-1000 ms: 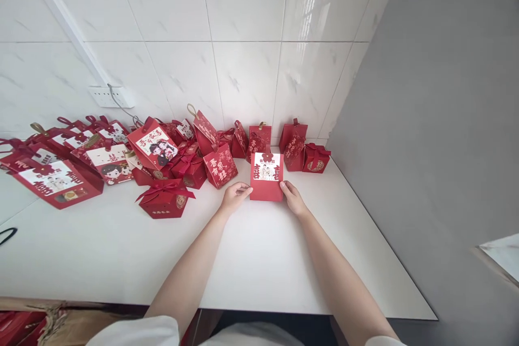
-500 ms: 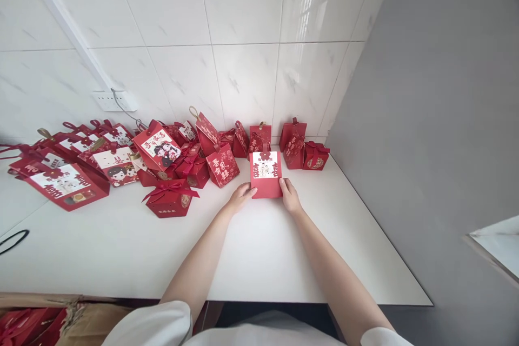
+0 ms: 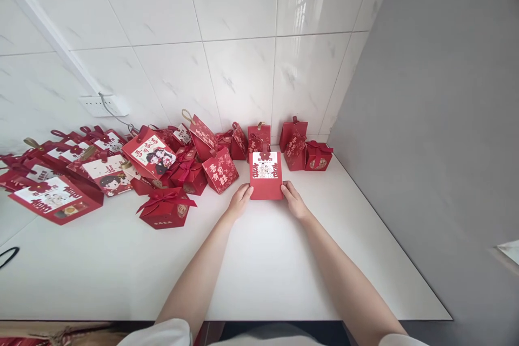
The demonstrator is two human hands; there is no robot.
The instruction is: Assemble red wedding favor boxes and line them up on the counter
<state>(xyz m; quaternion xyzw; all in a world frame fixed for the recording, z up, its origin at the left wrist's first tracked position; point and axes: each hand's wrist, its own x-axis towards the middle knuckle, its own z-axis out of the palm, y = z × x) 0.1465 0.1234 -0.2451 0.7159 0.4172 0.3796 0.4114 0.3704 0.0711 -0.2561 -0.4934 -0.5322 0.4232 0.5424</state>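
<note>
Facing the near side, a red-and-white rectangular cardboard box (image 3: pixel 266 175) is grasped between left hand (image 3: pixel 240 200) and right hand (image 3: pixel 295 200).

The held box (image 3: pixel 266 189) bears a large red 喜 on either side of its white panel, with a line above too small to read; the big box (image 3: pixel 59 198) at far left shows the same pair. Gold 吾, 家, 有 and 囍 stand on the floral box (image 3: pixel 220 170); the couple box (image 3: pixel 150 154) shows 吾, 有 and 家; the bow box (image 3: pixel 164 213) carries gold lettering, illegible.
</note>
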